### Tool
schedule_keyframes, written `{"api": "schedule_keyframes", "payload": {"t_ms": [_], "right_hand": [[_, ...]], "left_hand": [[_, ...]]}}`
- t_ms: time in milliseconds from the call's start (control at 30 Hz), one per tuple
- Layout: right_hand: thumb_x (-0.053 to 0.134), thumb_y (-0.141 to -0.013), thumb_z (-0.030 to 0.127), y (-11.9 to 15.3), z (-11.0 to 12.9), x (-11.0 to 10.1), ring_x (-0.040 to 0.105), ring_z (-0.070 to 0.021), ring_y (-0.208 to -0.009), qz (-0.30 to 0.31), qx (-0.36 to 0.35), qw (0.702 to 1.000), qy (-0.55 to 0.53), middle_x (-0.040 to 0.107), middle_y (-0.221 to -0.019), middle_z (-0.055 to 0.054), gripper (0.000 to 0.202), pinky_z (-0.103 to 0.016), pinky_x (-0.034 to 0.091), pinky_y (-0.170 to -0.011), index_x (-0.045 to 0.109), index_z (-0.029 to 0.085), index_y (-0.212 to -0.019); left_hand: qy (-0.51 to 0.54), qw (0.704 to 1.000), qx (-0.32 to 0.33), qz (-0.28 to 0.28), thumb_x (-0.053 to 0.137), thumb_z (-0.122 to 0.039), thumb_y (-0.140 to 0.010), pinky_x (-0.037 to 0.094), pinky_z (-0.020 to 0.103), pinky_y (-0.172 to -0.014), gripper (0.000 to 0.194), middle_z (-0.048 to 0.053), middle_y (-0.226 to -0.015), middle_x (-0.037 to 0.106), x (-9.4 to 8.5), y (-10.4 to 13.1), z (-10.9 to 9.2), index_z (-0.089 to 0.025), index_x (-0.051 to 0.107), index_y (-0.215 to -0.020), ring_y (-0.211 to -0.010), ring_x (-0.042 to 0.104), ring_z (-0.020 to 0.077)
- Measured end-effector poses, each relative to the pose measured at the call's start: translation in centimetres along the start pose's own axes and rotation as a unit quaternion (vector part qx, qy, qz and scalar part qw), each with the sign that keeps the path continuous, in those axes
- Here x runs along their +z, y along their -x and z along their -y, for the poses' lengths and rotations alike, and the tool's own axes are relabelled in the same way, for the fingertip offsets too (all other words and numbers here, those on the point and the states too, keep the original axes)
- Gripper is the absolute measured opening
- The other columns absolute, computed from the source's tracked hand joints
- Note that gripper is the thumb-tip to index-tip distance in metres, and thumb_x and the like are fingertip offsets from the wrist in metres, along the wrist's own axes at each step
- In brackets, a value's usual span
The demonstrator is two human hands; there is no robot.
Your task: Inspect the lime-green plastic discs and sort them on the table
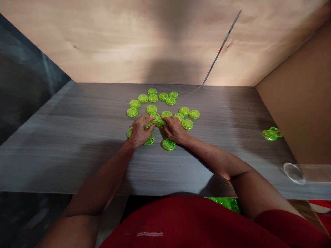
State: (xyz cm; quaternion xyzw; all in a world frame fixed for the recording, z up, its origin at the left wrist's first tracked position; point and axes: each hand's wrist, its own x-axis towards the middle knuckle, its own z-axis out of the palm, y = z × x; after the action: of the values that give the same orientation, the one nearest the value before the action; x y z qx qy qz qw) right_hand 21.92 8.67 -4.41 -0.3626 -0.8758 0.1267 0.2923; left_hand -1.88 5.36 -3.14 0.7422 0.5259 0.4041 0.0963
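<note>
Several round, see-through green discs [132,112] lie spread over the middle of the grey wood-grain table [64,155]. My left hand [141,130] rests among them, its fingers bent round a green disc [149,125] that it partly covers. Close to its right, my right hand [176,129] has its fingertips at another green disc [161,123] between the two hands. Whether that disc is gripped or only touched, I cannot tell. Below my right hand lies a green disc [169,144], and one more [149,140] sits just below my left hand.
At the right edge of the table are a few green pieces [270,134] and a clear plastic container lying on its side [294,173]. Wooden panels stand at the back [116,44] and right [305,93]. More green pieces [226,204] show below the table's front edge.
</note>
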Motion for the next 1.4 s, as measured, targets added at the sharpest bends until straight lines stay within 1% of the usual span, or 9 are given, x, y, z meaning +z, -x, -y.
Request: {"api": "schedule_keyframes", "payload": {"t_ms": [167,267,400,533,667,900,1067,1200,1400], "right_hand": [[0.062,-0.106,0.027,0.1,0.7,-0.6,0.058,-0.0406,-0.136,-0.009,0.022,1.000,0.013,0.070,-0.148,-0.023,0.039,-0.061,0.050,-0.114,0.070,0.017,-0.143],[0.065,-0.105,0.029,0.1,1.1,-0.8,0.051,-0.0432,-0.147,-0.018,0.046,0.998,0.023,0.061,-0.164,-0.023,0.048,-0.065,0.046,-0.121,0.067,0.019,-0.152],[0.067,-0.106,0.034,-0.3,1.1,-1.2,0.042,-0.0469,-0.159,-0.001,0.066,0.996,0.056,0.051,-0.176,-0.023,0.061,-0.069,0.039,-0.127,0.060,0.020,-0.166],[0.063,-0.113,0.041,-0.7,0.6,-1.7,0.037,-0.0483,-0.165,0.042,0.056,0.994,0.082,0.057,-0.175,-0.020,0.053,-0.071,0.037,-0.127,0.065,0.026,-0.164],[0.062,-0.115,0.050,-0.8,0.1,-1.9,0.040,-0.0497,-0.163,0.059,0.051,0.992,0.098,0.059,-0.174,-0.024,0.053,-0.071,0.037,-0.126,0.070,0.021,-0.158],[0.074,-0.107,0.066,-0.4,-0.1,-1.5,0.041,-0.0501,-0.161,0.027,0.041,0.994,0.099,0.055,-0.176,-0.027,0.063,-0.069,0.038,-0.126,0.073,0.019,-0.149],[0.082,-0.101,0.064,-1.4,0.1,-2.5,0.031,-0.0549,-0.169,0.049,0.058,0.988,0.134,0.039,-0.186,-0.028,0.078,-0.072,0.033,-0.129,0.065,0.020,-0.163],[0.088,-0.097,0.064,-3.3,-0.8,-3.5,0.036,-0.0570,-0.167,0.100,0.056,0.984,0.140,0.042,-0.185,-0.028,0.082,-0.075,0.035,-0.126,0.066,0.024,-0.165],[0.083,-0.102,0.066,-4.6,-1.1,-4.0,0.052,-0.0537,-0.155,0.157,0.044,0.975,0.148,0.049,-0.179,-0.029,0.074,-0.073,0.035,-0.126,0.072,0.024,-0.161]], "left_hand": [[-0.031,0.999,-0.008,0.001,0.075,-0.025,-0.094,0.063,0.051,-0.109,0.028,0.012,-0.120,0.085,0.1,0.2,0.1,-0.024,0.087,-0.119,-0.118,0.078,0.0346],[-0.045,0.999,-0.003,-0.001,0.074,-0.027,-0.095,0.062,0.052,-0.111,0.031,0.014,-0.123,0.083,0.2,0.2,0.4,-0.023,0.086,-0.123,-0.119,0.076,0.0351],[-0.075,0.997,-0.003,0.019,0.073,-0.029,-0.097,0.057,0.056,-0.121,0.038,0.016,-0.140,0.079,0.2,0.1,0.5,-0.023,0.082,-0.134,-0.132,0.072,0.0375],[-0.105,0.992,-0.011,0.067,0.071,-0.031,-0.101,0.051,0.062,-0.127,0.047,0.018,-0.163,0.069,-0.1,0.0,-0.3,-0.024,0.076,-0.148,-0.148,0.063,0.0418],[-0.123,0.987,-0.017,0.100,0.070,-0.031,-0.103,0.051,0.062,-0.126,0.049,0.018,-0.167,0.066,-0.3,0.0,-1.0,-0.026,0.073,-0.152,-0.149,0.062,0.0422],[-0.115,0.991,-0.021,0.065,0.080,-0.033,-0.096,0.053,0.061,-0.123,0.045,0.018,-0.147,0.072,0.1,0.3,-0.7,-0.025,0.078,-0.141,-0.140,0.065,0.0416],[-0.121,0.989,-0.023,0.081,0.081,-0.035,-0.096,0.049,0.064,-0.129,0.064,0.021,-0.168,0.061,0.1,0.1,-1.2,-0.023,0.069,-0.157,-0.153,0.058,0.0448],[-0.143,0.981,-0.037,0.124,0.077,-0.036,-0.100,0.050,0.068,-0.126,0.065,0.024,-0.173,0.057,0.2,-0.3,-1.9,-0.023,0.066,-0.163,-0.155,0.058,0.0492],[-0.165,0.978,-0.029,0.128,0.078,-0.037,-0.102,0.052,0.065,-0.123,0.060,0.020,-0.168,0.061,0.3,-0.7,-2.1,-0.029,0.069,-0.161,-0.149,0.060,0.0464]]}}
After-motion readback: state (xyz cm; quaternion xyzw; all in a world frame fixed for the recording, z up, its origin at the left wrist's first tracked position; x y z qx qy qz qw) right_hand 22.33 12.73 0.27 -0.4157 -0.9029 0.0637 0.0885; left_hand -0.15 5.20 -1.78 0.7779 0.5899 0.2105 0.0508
